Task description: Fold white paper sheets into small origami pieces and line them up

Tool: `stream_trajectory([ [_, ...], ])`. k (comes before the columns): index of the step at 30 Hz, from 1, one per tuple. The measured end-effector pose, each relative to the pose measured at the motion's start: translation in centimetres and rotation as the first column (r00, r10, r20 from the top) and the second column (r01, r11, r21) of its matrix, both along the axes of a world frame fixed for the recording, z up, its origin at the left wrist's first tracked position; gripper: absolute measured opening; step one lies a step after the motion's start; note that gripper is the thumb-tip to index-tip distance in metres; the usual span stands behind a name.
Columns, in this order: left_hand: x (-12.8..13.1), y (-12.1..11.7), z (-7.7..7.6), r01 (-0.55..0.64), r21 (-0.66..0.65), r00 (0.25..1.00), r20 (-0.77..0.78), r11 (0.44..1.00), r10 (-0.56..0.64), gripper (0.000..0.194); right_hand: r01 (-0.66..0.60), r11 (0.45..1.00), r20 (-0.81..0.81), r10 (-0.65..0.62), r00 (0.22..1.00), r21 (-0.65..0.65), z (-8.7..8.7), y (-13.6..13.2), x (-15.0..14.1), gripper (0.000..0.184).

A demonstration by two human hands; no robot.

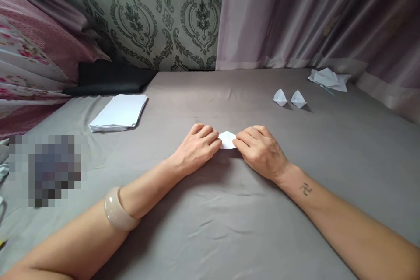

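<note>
Between my two hands is a small piece of folded white paper (227,140), with a peaked top edge and a straight lower edge. My left hand (201,145) pinches its left end between thumb and curled fingers. At the opposite end, my right hand (260,151) grips it the same way. Both ends of the paper are hidden by the fingers. Farther off to the right stand two small folded white paper shapes, a left one (280,97) and a right one (298,99), side by side with a little gap.
A stack of white paper sheets (120,113) lies at the left on the grey cloth (210,227). Behind it is a folded black cloth (111,78). Loose white papers (329,79) with a thin greenish stick lie at the far right. A blurred-out patch (55,168) covers something at left.
</note>
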State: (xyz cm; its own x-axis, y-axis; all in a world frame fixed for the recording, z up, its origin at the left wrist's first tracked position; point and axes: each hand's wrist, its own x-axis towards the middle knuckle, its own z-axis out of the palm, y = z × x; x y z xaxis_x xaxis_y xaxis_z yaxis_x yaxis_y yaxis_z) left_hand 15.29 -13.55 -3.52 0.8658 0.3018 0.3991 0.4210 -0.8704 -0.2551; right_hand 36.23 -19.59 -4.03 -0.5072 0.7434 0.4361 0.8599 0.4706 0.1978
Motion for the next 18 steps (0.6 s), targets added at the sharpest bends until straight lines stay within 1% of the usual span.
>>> stream_trajectory([
  [2, 0.1, -0.1, -0.1, 0.006, -0.019, 0.999, -0.044, 1.0, -0.007, 0.027, 0.014, 1.0, 0.023, -0.013, 1.0, -0.017, 0.0, -0.1, -0.2, 0.036],
  [5, -0.1, -0.3, -0.3, -0.006, -0.066, 0.997, -0.081, 0.998, 0.001, 0.026, 0.045, 0.995, -0.004, -0.045, 0.999, -0.084, 0.2, -0.6, -0.4, 0.029],
  [8, -0.4, -0.6, -0.4, -0.029, -0.115, 0.996, -0.09, 0.993, 0.019, 0.023, 0.065, 0.984, -0.101, -0.082, 0.992, -0.165, 0.2, -1.1, -0.2, 0.024],
  [11, -0.8, -0.8, -0.4, -0.079, -0.211, 0.996, -0.052, 0.974, 0.069, 0.024, 0.094, 0.967, -0.212, -0.146, 0.966, -0.238, 0.1, -1.5, 0.1, 0.021],
  [14, -1.0, -0.8, -0.3, -0.134, -0.362, 0.988, 0.025, 0.922, 0.153, 0.028, 0.13, 0.935, -0.323, -0.242, 0.915, -0.331, 0.0, -1.6, 0.4, 0.018],
  [18, -1.0, -0.6, -0.6, -0.169, -0.523, 0.961, 0.1, 0.835, 0.257, 0.027, 0.129, 0.862, -0.46, -0.382, 0.801, -0.49, 0.4, -1.4, 0.7, 0.017],
])
